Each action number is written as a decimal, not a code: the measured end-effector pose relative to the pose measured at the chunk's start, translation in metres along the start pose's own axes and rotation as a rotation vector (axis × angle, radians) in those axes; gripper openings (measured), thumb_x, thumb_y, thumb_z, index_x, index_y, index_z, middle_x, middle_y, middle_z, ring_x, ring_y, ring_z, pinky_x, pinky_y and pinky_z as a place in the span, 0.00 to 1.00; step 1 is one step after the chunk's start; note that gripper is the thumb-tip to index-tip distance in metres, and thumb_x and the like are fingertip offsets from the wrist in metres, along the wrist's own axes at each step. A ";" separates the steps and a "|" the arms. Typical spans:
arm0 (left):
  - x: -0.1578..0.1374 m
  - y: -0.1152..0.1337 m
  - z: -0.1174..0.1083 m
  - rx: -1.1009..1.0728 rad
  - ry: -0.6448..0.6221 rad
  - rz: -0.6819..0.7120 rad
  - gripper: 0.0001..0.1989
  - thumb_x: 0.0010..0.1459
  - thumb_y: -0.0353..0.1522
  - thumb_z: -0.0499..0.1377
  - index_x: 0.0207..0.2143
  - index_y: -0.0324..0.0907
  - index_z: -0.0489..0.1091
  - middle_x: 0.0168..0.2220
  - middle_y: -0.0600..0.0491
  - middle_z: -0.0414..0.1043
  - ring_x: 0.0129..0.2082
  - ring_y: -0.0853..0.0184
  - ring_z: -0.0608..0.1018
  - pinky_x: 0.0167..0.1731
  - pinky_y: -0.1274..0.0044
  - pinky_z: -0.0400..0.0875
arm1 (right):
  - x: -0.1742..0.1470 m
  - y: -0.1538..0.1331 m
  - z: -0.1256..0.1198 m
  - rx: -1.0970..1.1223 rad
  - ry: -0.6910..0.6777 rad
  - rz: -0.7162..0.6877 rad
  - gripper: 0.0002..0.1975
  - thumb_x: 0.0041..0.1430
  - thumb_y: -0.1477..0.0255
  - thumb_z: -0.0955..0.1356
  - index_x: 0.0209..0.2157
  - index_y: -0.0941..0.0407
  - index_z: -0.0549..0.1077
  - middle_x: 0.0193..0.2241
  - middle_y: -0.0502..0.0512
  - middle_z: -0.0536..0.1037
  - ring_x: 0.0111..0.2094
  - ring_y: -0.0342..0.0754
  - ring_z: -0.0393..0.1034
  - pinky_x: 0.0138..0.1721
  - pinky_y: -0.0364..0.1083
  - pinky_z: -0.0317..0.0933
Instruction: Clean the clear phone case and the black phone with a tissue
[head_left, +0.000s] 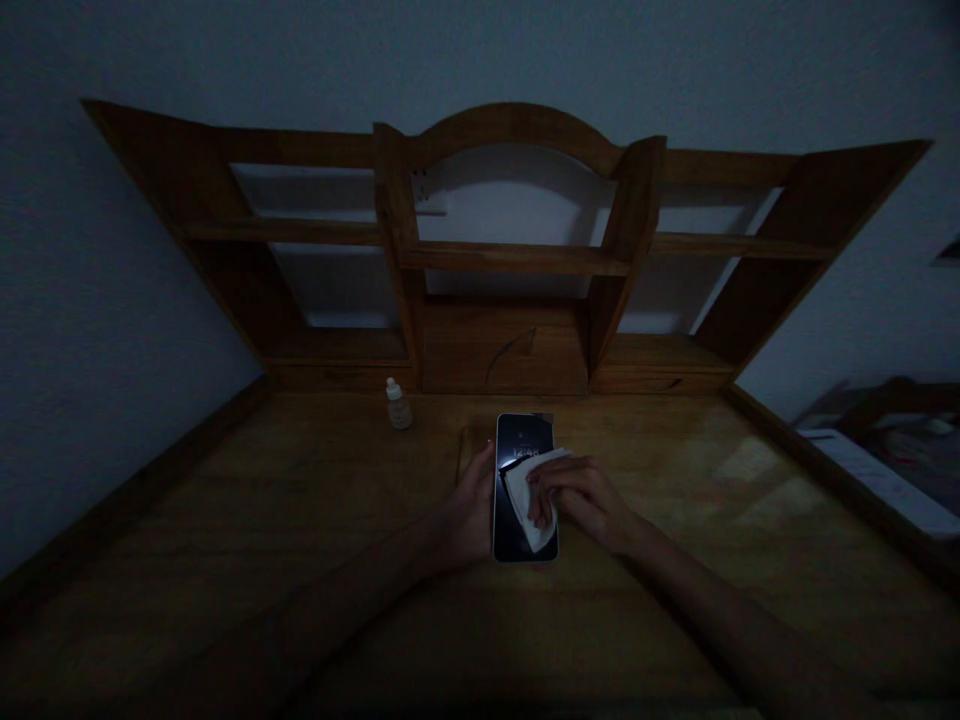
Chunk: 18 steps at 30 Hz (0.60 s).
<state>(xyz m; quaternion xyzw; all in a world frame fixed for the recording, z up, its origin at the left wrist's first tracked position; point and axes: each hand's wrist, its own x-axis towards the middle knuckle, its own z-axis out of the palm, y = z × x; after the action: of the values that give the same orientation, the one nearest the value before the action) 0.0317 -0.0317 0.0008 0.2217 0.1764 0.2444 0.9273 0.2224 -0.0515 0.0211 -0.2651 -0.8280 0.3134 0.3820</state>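
A smartphone [514, 535] with a lit lock screen is held upright in the middle of the view, its screen toward me. My left hand [472, 510] grips it along its left edge, thumb at the side; the fingers behind it are mostly hidden. My right hand [581, 495] pinches a folded white wipe [521, 487] and lays it against the lower and middle part of the screen. The wipe covers part of the glass just under the clock digits. Whether it is cloth or paper I cannot tell.
On the wooden desk [337, 480], left of the phone, stands a small white-capped bottle [399, 408]. A wooden shelf unit [517, 260] rises along the back against the wall. Raised edges run down both sides. A white surface [885, 480] lies beyond the right edge. The room is dim.
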 end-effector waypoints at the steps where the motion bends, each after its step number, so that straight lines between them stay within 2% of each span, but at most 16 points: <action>1: -0.001 0.000 0.001 0.006 0.011 0.001 0.31 0.61 0.54 0.48 0.50 0.39 0.70 0.37 0.45 0.75 0.39 0.56 0.77 0.46 0.65 0.65 | 0.000 -0.001 0.000 -0.020 0.002 0.002 0.22 0.67 0.70 0.57 0.23 0.56 0.74 0.22 0.53 0.77 0.29 0.48 0.73 0.43 0.50 0.66; 6: -0.003 0.001 -0.001 -0.004 -0.032 0.003 0.31 0.61 0.53 0.49 0.53 0.39 0.68 0.42 0.43 0.75 0.42 0.54 0.77 0.48 0.64 0.64 | -0.003 0.001 -0.002 -0.053 0.032 0.017 0.18 0.64 0.72 0.59 0.22 0.56 0.72 0.23 0.54 0.75 0.27 0.49 0.69 0.36 0.49 0.62; 11: -0.006 0.003 -0.002 -0.003 -0.032 -0.050 0.30 0.62 0.53 0.48 0.56 0.43 0.67 0.44 0.44 0.75 0.45 0.54 0.77 0.49 0.61 0.64 | -0.006 0.008 -0.005 0.017 0.140 0.068 0.19 0.64 0.73 0.57 0.24 0.56 0.73 0.23 0.54 0.75 0.27 0.49 0.71 0.34 0.48 0.63; 15: -0.008 0.004 0.002 0.009 -0.044 -0.038 0.30 0.62 0.52 0.48 0.57 0.44 0.66 0.46 0.44 0.75 0.46 0.54 0.77 0.49 0.61 0.64 | -0.005 0.011 -0.010 0.069 0.279 0.096 0.20 0.65 0.74 0.56 0.28 0.56 0.75 0.29 0.56 0.78 0.35 0.51 0.73 0.49 0.53 0.62; 18: -0.008 0.003 0.000 -0.007 -0.063 -0.048 0.32 0.62 0.53 0.47 0.59 0.44 0.64 0.47 0.43 0.75 0.48 0.53 0.76 0.50 0.59 0.64 | -0.002 0.012 -0.012 0.130 0.376 0.100 0.19 0.64 0.75 0.56 0.31 0.56 0.76 0.35 0.58 0.80 0.42 0.54 0.74 0.55 0.56 0.59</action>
<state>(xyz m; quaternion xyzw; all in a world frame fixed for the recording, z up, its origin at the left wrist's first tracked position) 0.0235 -0.0336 0.0045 0.2216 0.1513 0.2159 0.9388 0.2351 -0.0409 0.0178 -0.3345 -0.7060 0.3295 0.5302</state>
